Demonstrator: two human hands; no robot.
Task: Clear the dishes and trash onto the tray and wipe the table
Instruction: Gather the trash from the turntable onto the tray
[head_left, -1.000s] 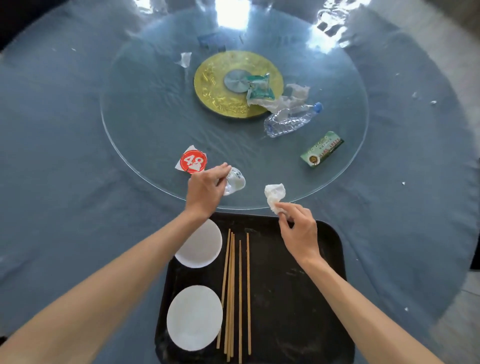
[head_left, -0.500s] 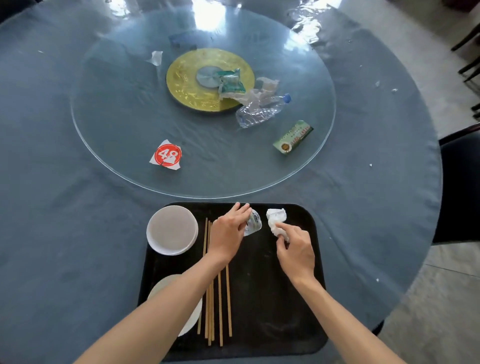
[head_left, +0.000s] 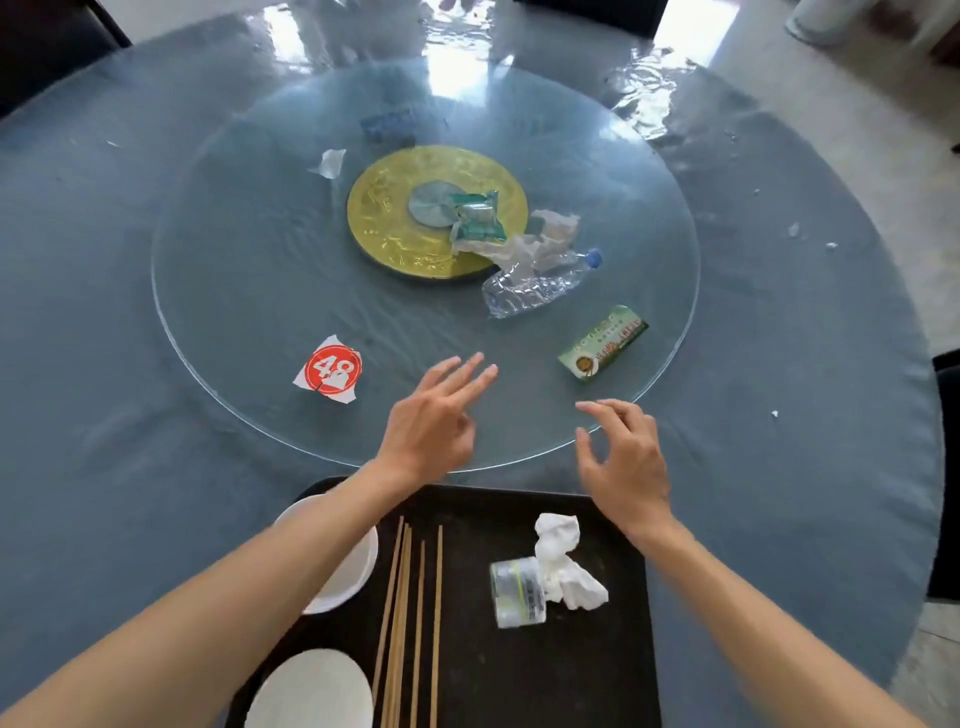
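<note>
A black tray sits at the near table edge. It holds two white dishes, several wooden chopsticks, a crumpled white tissue and a clear plastic wrapper. My left hand and my right hand hover empty, fingers spread, over the near rim of the glass turntable. On the glass lie a red "48" sticker paper, a green box, a crushed water bottle, a teal packet and clear wrappers.
A gold disc marks the turntable's centre, with a small clear scrap and a blue packet beyond it. White crumbs dot the grey tablecloth at the right. Dark chairs stand at the far left and right edges.
Both hands carried the wrapper and tissue onto the tray, let them go there, and have risen forward over the turntable's near rim, empty.
</note>
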